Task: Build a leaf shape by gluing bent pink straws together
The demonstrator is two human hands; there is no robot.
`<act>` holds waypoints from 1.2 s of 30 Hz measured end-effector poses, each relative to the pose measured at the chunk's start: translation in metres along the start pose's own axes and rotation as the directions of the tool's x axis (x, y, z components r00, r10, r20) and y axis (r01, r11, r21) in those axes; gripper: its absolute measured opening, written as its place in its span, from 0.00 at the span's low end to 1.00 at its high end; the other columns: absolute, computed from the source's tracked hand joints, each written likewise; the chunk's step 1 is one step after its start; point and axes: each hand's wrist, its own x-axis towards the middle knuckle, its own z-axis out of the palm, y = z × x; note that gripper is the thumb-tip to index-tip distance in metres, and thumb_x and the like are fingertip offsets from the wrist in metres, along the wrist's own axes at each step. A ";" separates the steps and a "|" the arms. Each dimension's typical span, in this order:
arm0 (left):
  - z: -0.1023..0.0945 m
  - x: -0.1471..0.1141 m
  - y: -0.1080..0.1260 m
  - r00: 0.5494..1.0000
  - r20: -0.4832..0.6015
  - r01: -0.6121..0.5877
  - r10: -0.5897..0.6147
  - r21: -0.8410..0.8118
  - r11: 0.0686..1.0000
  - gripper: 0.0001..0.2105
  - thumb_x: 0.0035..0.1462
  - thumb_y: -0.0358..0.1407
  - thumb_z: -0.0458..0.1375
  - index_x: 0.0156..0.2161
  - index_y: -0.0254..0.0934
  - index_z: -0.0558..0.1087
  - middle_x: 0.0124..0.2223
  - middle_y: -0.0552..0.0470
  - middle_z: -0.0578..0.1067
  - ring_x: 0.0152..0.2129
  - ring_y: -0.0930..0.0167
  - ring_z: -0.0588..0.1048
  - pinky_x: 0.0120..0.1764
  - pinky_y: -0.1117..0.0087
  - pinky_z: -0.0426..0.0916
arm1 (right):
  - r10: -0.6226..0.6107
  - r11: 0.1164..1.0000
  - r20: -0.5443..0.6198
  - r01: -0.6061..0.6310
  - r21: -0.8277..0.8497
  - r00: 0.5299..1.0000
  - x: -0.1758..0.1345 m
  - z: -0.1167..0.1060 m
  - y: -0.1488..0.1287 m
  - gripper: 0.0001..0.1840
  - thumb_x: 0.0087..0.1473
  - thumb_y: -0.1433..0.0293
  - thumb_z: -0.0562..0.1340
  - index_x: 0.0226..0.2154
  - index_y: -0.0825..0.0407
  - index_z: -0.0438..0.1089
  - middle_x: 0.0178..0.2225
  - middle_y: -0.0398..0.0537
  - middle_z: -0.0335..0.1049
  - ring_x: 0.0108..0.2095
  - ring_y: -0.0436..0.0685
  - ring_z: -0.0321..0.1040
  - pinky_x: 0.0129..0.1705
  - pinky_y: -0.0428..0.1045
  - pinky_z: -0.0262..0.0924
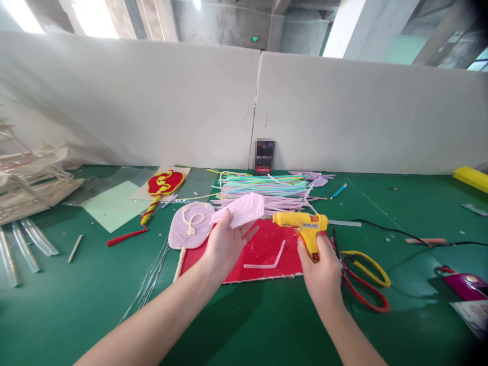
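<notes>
My left hand [226, 241] holds a pale pink panel of pipe cleaners [244, 208], laid side by side and bent at an angle, with the thumb on top. In my right hand [323, 267] is a yellow hot glue gun [305, 223]; its nozzle points left towards the panel, and a clear glue stick [345, 223] sticks out of its back. Below both hands lies a red board [263, 254] bearing one bent pink pipe cleaner [267, 264]. A lilac fan-shaped piece [186, 239] with a cream cord loop rests left of the panel.
Behind my hands spreads a pile of coloured pipe cleaners [263, 185]. Scissors [366, 284] with red and yellow handles lie at right, near a black cord [396, 232]. A red fan with a tassel [165, 183] and thin wires [148, 274] are at left. A phone [265, 155] leans on the white partition [152, 101].
</notes>
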 end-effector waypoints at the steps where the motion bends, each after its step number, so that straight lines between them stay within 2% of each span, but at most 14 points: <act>1: 0.000 0.000 0.001 1.000 0.000 0.001 -0.001 0.000 1.000 0.17 0.65 0.36 0.43 0.55 0.35 0.65 0.56 0.43 0.70 0.49 0.62 0.72 0.54 0.57 0.65 | 0.005 1.000 0.001 -0.005 0.004 1.000 0.000 0.000 0.000 0.20 0.59 0.58 0.53 0.42 0.58 0.67 0.38 0.61 0.72 0.38 0.62 0.72 0.35 0.54 0.68; 13: -0.002 0.002 0.004 1.000 -0.019 0.023 -0.023 -0.009 1.000 0.16 0.64 0.34 0.45 0.54 0.35 0.67 0.53 0.43 0.73 0.49 0.62 0.73 0.53 0.58 0.66 | 0.031 0.999 0.027 -0.032 0.024 0.999 0.001 0.000 0.001 0.19 0.59 0.59 0.53 0.42 0.57 0.67 0.38 0.60 0.71 0.39 0.62 0.70 0.37 0.53 0.67; 20: -0.002 0.001 0.005 0.999 -0.023 0.046 -0.046 0.003 0.999 0.16 0.64 0.34 0.45 0.53 0.33 0.68 0.53 0.41 0.73 0.46 0.62 0.75 0.52 0.58 0.67 | 0.038 0.999 0.004 -0.038 0.035 0.999 0.002 0.001 0.004 0.17 0.59 0.59 0.54 0.38 0.56 0.67 0.34 0.58 0.71 0.35 0.61 0.70 0.35 0.53 0.67; 36: -0.003 0.001 0.005 0.998 -0.018 0.061 -0.061 -0.003 0.998 0.16 0.63 0.33 0.46 0.53 0.33 0.68 0.51 0.42 0.74 0.42 0.62 0.77 0.51 0.58 0.67 | 0.089 0.994 0.036 -0.091 0.062 0.995 0.003 -0.001 0.006 0.18 0.58 0.57 0.55 0.40 0.55 0.67 0.35 0.57 0.71 0.34 0.61 0.70 0.33 0.53 0.68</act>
